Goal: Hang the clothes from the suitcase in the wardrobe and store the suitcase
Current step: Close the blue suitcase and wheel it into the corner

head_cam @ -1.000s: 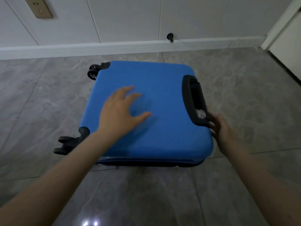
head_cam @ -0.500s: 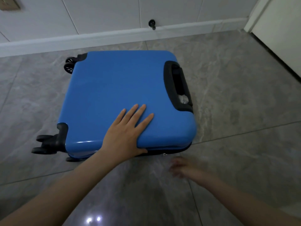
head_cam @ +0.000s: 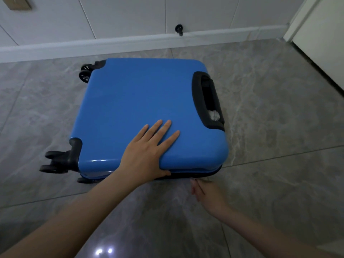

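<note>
A grey marble-pattern tiled floor (head_cam: 270,127) carries the work area. A white baseboard (head_cam: 130,43) runs along the tiled wall behind it, with a black doorstop (head_cam: 179,29) fixed just above the baseboard and a beige wall plate (head_cam: 17,3) at the upper left. A white door panel (head_cam: 323,43) stands at the right, well apart from the case. The blue suitcase (head_cam: 141,101) lies flat on the floor near the baseboard, closed, with its glossy hard shell facing up. A black recessed handle housing (head_cam: 206,99) occupies the right end of the shell; black wheels (head_cam: 59,162) project from the left end. A dark zipper seam runs along the near edge. The left hand (head_cam: 149,153) rests flat on the near part of the shell, fingers straight and slightly spread, thumb along the near edge. The right hand (head_cam: 208,196) is at the near edge of the case beside the seam; it is blurred, and its grip cannot be determined.
</note>
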Action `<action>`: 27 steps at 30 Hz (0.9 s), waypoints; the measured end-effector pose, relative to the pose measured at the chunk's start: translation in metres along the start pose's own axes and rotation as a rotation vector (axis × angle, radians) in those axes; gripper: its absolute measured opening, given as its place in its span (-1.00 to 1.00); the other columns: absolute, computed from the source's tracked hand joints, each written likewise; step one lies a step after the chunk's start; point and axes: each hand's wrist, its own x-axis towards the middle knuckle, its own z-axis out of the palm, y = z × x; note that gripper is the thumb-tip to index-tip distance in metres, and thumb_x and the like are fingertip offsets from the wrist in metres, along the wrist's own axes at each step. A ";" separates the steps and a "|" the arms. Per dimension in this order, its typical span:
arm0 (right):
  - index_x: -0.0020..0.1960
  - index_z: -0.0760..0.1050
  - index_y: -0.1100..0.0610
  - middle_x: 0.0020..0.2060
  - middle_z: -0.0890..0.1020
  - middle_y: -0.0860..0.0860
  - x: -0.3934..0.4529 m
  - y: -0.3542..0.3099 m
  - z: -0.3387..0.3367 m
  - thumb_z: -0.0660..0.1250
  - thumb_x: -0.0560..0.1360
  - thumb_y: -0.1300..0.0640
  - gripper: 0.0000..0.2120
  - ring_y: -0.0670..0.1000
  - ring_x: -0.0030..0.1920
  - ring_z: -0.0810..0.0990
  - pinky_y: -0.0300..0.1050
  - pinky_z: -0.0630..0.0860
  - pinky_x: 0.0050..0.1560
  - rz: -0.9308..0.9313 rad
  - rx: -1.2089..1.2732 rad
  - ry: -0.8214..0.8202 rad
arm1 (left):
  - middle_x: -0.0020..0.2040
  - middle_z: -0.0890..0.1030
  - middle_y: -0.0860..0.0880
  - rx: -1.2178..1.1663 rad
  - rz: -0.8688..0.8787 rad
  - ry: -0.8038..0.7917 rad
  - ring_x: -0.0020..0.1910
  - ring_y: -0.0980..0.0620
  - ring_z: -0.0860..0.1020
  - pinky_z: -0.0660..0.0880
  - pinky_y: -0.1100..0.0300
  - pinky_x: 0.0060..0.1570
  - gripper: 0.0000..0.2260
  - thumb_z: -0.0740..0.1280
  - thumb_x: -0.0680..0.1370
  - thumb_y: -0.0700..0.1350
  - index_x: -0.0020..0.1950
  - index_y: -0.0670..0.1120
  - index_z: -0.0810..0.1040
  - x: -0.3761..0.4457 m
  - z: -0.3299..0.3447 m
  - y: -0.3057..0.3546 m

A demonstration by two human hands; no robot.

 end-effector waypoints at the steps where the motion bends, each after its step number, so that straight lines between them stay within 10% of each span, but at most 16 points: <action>1: -0.25 0.50 0.16 -0.43 0.56 0.03 0.001 0.004 -0.007 0.00 0.60 -0.08 -0.53 -0.04 -0.41 0.53 -0.16 0.36 -0.30 -0.102 -0.130 0.023 | 0.45 0.33 -0.12 0.003 0.000 -0.004 0.41 -0.13 0.33 0.27 -0.11 0.35 0.00 0.47 0.10 0.35 0.45 -0.01 0.28 -0.001 -0.001 -0.001; 6: -0.41 0.49 0.03 -0.59 0.50 -0.08 0.012 0.058 -0.049 0.00 0.59 0.00 -0.52 -0.12 -0.63 0.44 -0.29 0.29 -0.61 -0.485 -0.668 0.161 | 0.46 0.32 -0.07 -0.017 0.028 0.024 0.43 -0.10 0.30 0.18 -0.03 0.37 -0.01 0.49 0.13 0.32 0.46 0.01 0.25 -0.011 -0.003 -0.013; 15: -0.53 0.43 -0.01 -0.63 0.48 -0.12 0.005 0.026 -0.023 0.51 0.02 -0.04 -0.74 -0.17 -0.65 0.42 -0.26 0.09 -0.63 -0.486 -0.816 0.022 | 0.31 0.46 0.03 -0.214 -0.131 -0.046 0.31 -0.01 0.40 0.33 -0.01 0.29 -0.30 0.12 0.33 0.49 0.24 0.04 0.51 -0.022 -0.031 -0.025; 19: -0.12 0.58 0.11 -0.21 0.67 0.06 0.003 -0.002 -0.002 0.19 0.42 0.05 -0.78 0.09 -0.21 0.66 -0.17 0.44 -0.39 -0.452 -0.744 -0.140 | 0.04 0.58 0.03 -0.305 -0.162 0.029 0.05 -0.01 0.53 0.47 0.12 0.05 -0.57 0.17 0.49 0.26 0.03 -0.02 0.60 0.034 -0.053 0.022; 21: -0.03 0.55 0.19 -0.10 0.65 0.16 0.001 -0.013 0.009 0.09 0.50 0.08 -0.70 0.17 -0.10 0.64 -0.18 0.22 -0.46 -0.466 -0.688 -0.196 | 0.09 0.55 -0.01 -0.310 -0.153 -0.113 0.11 -0.01 0.48 0.47 0.13 0.03 -0.65 0.22 0.54 0.15 0.13 -0.07 0.55 0.065 -0.048 0.056; 24: -0.51 0.51 0.04 -0.60 0.53 -0.10 -0.007 -0.032 0.014 0.51 0.03 -0.17 -0.69 -0.15 -0.61 0.49 -0.24 -0.31 -0.39 -0.443 -0.837 -0.169 | 0.16 0.50 -0.11 -0.165 -0.216 -0.299 0.17 -0.06 0.42 0.43 0.13 -0.01 -0.72 0.21 0.59 -0.02 0.20 -0.17 0.42 0.101 -0.017 0.098; 27: -0.57 0.48 0.04 -0.66 0.48 -0.12 0.001 -0.025 0.032 0.54 -0.10 -0.18 -0.63 -0.15 -0.68 0.43 -0.33 -0.09 -0.47 -0.418 -0.804 -0.172 | 0.29 0.38 -0.22 -0.060 -0.365 -0.380 0.25 -0.12 0.39 0.47 0.16 0.01 -0.63 0.19 0.59 -0.20 0.37 -0.26 0.24 0.119 0.012 0.111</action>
